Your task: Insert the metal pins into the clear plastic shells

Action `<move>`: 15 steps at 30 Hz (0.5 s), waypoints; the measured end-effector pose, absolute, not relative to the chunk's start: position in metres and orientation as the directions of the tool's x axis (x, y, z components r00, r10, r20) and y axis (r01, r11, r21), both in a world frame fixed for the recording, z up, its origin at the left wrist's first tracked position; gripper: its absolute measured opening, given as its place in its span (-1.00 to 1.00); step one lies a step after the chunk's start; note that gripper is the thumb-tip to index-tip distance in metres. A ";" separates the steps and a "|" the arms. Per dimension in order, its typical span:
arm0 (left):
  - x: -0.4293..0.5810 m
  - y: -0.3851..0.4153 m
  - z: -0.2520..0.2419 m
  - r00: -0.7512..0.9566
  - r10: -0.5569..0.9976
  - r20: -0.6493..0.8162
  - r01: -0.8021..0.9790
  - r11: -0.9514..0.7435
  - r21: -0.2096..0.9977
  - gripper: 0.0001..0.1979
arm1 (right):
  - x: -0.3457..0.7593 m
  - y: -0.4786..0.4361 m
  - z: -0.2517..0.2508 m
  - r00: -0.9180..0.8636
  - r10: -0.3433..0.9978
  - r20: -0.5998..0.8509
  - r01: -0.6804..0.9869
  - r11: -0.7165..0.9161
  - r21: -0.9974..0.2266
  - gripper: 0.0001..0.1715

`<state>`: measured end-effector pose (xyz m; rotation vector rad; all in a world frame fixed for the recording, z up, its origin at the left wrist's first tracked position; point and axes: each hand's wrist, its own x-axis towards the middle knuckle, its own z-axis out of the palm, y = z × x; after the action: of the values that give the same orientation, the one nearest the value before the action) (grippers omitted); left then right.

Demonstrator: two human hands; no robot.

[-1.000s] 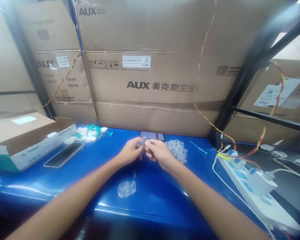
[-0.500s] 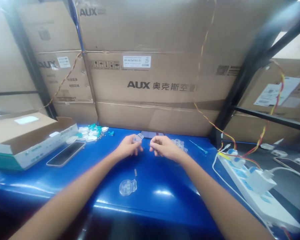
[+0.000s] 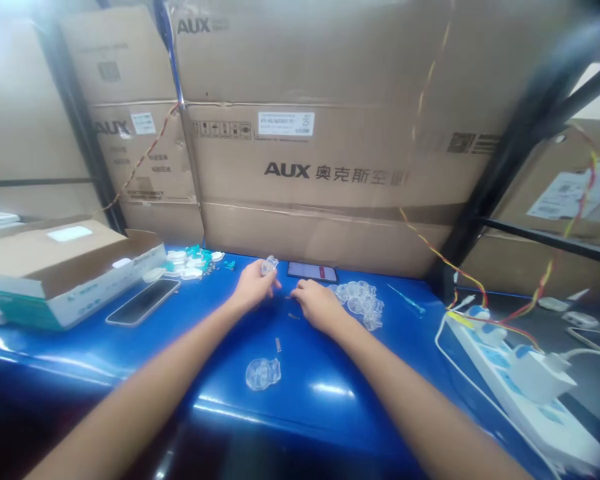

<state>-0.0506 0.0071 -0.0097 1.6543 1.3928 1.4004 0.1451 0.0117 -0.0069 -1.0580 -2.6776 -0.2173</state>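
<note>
Clear plastic piece (image 3: 269, 265) sat pinched at the fingertips of the left hand (image 3: 253, 288), lifted a little above the blue table (image 3: 330, 393) and just in front of the cartons (image 3: 330, 173). From where I watched, its longer side seemed to run upward and away from the person, tipped slightly to the right, though it was too small and blurred for me to be sure of which end was which. The left fingers were closed snugly on it.

The right hand (image 3: 317, 303) lay low on the table, close beside the left but not touching it, knuckles up and fingers curled down. I could not tell whether it gripped anything. A short pin (image 3: 279, 345) lay nearer the person than both hands, its length pointing almost straight away from the body. A second clear piece (image 3: 263, 373) rested flat closer still to the table's edge. A heap of clear pieces (image 3: 360, 300) sat just right of the right hand, and a dark phone (image 3: 312, 271) lay behind the hands, against the cartons.
</note>
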 end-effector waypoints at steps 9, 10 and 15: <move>-0.050 0.007 -0.010 -0.027 0.948 0.317 0.330 -0.291 0.898 -0.77 | 0.148 0.008 -0.007 -0.705 0.622 0.341 0.659 0.752 -0.008 -0.76; -0.050 0.006 -0.008 -0.002 0.953 0.303 0.327 -0.286 0.901 -0.76 | 0.149 0.006 -0.005 -0.687 0.621 0.378 0.646 0.760 -0.073 -0.77; -0.045 -0.004 0.001 0.204 0.959 0.197 0.305 -0.253 0.918 -0.69 | 0.163 0.002 0.017 -0.502 0.752 0.427 0.410 0.641 -0.648 -0.85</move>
<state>-0.0446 -0.0041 0.0009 1.7061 1.1971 1.0678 0.1629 0.0017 0.0170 -0.9011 -2.1503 0.6189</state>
